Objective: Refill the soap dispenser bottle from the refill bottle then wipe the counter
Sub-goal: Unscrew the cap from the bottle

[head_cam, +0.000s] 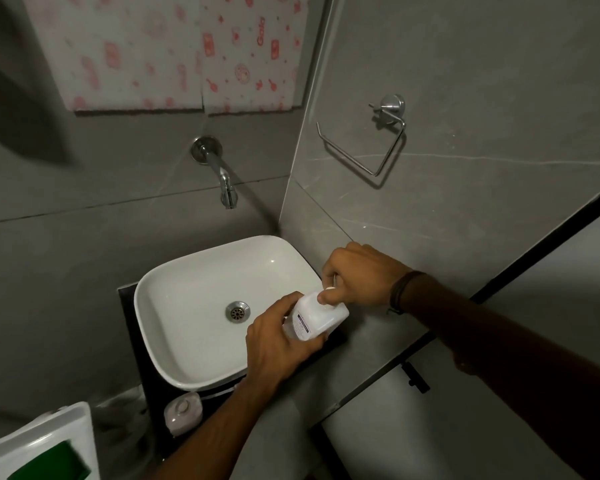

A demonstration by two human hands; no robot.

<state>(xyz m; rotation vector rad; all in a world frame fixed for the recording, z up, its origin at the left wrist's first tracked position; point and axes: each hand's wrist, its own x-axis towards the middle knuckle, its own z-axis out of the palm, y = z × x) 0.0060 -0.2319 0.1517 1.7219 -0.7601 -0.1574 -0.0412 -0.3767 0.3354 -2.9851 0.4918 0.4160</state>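
A white plastic bottle with a printed label, the refill bottle (317, 315), is held over the right rim of the white basin (174, 299). My left hand (278, 344) wraps around its lower body. My right hand (357, 275) pinches the white cap at its top; the cap is mostly hidden by my fingers. A small pale soap dispenser bottle with a round pump top (183, 412) stands on the dark counter (136, 358) in front of the basin, untouched.
A chrome wall tap (222, 178) juts out above the basin, whose drain (238, 310) is open. A metal ring holder (378, 147) hangs on the right wall. A white fixture with a green item (49, 455) sits at the lower left.
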